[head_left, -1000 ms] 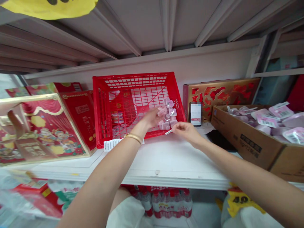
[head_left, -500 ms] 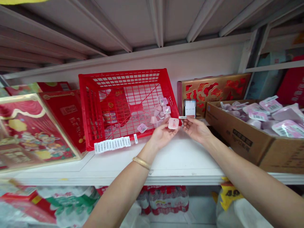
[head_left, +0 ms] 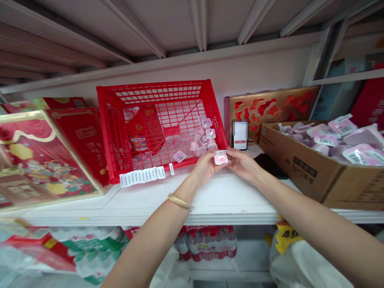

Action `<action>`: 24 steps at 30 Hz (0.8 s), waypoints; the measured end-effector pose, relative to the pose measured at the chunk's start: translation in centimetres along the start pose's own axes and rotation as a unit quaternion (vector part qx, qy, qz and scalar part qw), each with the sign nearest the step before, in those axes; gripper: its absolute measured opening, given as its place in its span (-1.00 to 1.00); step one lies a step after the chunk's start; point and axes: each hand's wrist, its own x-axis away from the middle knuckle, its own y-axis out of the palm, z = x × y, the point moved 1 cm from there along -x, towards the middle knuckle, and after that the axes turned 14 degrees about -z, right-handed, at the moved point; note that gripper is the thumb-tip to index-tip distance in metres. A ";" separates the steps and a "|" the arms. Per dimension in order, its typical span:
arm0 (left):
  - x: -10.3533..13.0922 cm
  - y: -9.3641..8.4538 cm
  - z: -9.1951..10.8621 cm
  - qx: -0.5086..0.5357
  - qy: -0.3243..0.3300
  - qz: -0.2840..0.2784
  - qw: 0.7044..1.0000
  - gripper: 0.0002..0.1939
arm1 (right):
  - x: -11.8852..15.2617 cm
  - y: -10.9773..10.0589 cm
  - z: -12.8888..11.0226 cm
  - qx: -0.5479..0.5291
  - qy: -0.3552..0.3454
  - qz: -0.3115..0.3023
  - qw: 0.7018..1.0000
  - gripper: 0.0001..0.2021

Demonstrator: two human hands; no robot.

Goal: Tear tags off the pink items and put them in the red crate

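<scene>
Here, left grip (head_left: 204, 168) holds pink cup (head_left: 221, 159); right grip (head_left: 244, 165) pinches barcode label (head_left: 222, 152) at cup's top.

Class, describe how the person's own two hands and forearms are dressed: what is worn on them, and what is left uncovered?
The left hand is ungloved, and a gold-coloured bracelet, shaped as a rounded band, circles its wrist. The right hand is ungloved too, with no bracelet showing. No sleeve covers either forearm in view.
</scene>
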 end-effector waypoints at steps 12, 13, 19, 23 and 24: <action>-0.1 -0.5 -0.6 -0.096 0.021 0.010 0.995 -0.88 | 0.2 0.3 0.3 -0.028 0.004 0.023 0.999 -0.70; -0.2 -0.6 -0.7 -0.104 0.023 0.007 0.994 -0.85 | 0.2 0.4 0.3 -0.030 0.006 0.025 0.999 -0.69; -0.4 -1.2 -0.9 -0.139 0.051 0.000 0.989 -0.71 | 0.4 0.6 0.3 -0.020 0.011 0.022 0.999 -0.70; -0.4 -1.3 -0.9 -0.158 0.063 0.003 0.985 -0.68 | 0.5 0.7 0.1 -0.007 0.010 0.026 1.000 -0.71; -0.4 -1.2 -0.9 -0.161 0.065 0.002 0.985 -0.67 | 0.6 0.8 0.1 -0.003 0.010 0.027 1.000 -0.70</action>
